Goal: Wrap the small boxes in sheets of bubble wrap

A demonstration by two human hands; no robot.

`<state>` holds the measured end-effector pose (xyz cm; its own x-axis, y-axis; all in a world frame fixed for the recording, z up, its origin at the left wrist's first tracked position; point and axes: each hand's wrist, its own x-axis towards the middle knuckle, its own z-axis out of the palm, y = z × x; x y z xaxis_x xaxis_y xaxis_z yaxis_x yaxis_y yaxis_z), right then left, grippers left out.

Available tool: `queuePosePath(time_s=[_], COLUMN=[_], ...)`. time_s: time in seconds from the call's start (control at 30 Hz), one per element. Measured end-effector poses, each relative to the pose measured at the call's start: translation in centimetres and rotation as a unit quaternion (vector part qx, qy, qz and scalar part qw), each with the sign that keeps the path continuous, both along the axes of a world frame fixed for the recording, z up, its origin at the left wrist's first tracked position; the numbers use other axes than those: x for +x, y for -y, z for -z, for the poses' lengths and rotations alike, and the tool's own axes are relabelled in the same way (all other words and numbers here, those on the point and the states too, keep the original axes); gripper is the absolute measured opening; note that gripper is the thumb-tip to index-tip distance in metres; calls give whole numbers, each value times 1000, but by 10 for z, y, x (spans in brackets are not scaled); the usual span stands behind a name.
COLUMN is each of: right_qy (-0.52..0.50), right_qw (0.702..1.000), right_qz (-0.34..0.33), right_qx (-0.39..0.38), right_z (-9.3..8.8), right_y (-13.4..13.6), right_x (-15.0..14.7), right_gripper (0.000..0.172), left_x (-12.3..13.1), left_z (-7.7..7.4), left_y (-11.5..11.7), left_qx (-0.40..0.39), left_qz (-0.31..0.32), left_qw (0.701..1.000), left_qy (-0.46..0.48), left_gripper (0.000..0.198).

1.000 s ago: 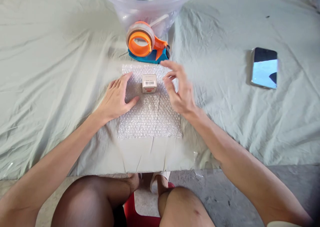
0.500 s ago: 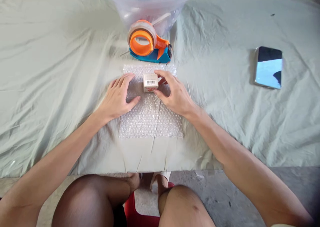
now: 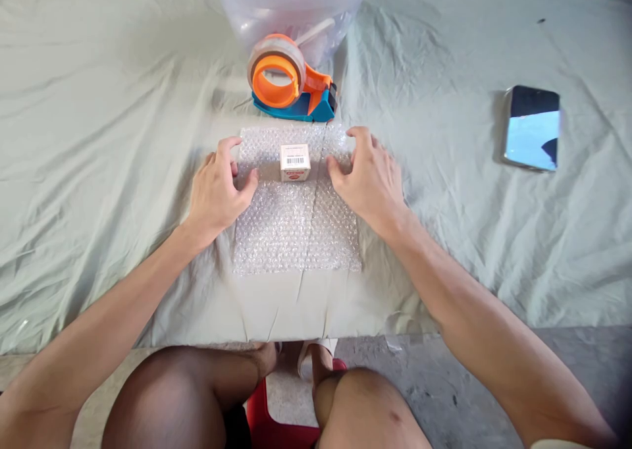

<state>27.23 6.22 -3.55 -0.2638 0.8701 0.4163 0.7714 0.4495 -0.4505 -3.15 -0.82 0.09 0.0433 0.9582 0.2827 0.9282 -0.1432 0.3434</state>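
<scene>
A small white box (image 3: 295, 163) with a barcode on top and a red mark on its front rests on the upper part of a sheet of bubble wrap (image 3: 299, 228). My left hand (image 3: 217, 189) is at the sheet's upper left edge, thumb and fingers apart, holding nothing. On the other side my right hand (image 3: 370, 179) is at the upper right edge, its thumb over the sheet and its fingers spread. Neither hand touches the box. Whether the fingertips touch the wrap is hard to tell.
Just beyond the wrap stands an orange and blue tape dispenser (image 3: 293, 80). Behind it is a translucent plastic basin (image 3: 291, 8) with things inside. A phone (image 3: 532, 128) lies at the right on the pale cloth (image 3: 444, 251). The table's front edge is above my knees.
My right hand has let go of the box and moved right to the wrap's edge. My left hand has drawn back slightly left. The box stays on the wrap.
</scene>
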Motion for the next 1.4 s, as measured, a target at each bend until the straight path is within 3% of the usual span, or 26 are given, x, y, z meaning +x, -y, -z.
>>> queuePosePath(time_s=[0.13, 0.33, 0.47, 0.7, 0.9, 1.0, 1.07, 1.13, 1.23, 1.4], right_qy=[-1, -119, -214, -398, -507, -517, -521, -508, -441, -317], right_qw=[998, 991, 974, 913, 837, 816, 807, 817, 865, 925], right_qz=[10, 11, 9, -14, -95, -137, -160, -181, -201, -210], right_qx=[-59, -62, -71, -91, -183, -220, -228, -205, -131, -20], right_z=[-3, -9, -9, -10, -12, -10, -12, -15, -20, -17], right_y=[7, 10, 7, 4, -1, 0, 3, 7, 15, 22], right_x=[-8, -15, -17, -25, -29, -33, -36, -38, -39, -40], right_gripper=[54, 43, 46, 40, 43, 49, 43, 30, 15, 12], left_x=[3, 5, 8, 7, 16, 19, 20, 19, 18, 19], left_z=[-1, 6, 6, 2, -1, 1, 2, 4, 5, 5], left_y=[2, 1, 3, 4, 3, 3, 3, 3, 4, 9], left_qx=[-10, 87, 93, 130, 108, 126, 131, 141, 187, 187], left_qz=[28, 100, 72, 30, 71, 97, 111, 118, 141, 159], left_qw=[999, 986, 989, 987, 965, 951, 945, 946, 950, 955], left_qy=[24, 105, 84, 89, 227, 266, 278, 268, 208, 164], left_gripper=[58, 54, 45, 17, 14, 14, 14, 14, 17, 34])
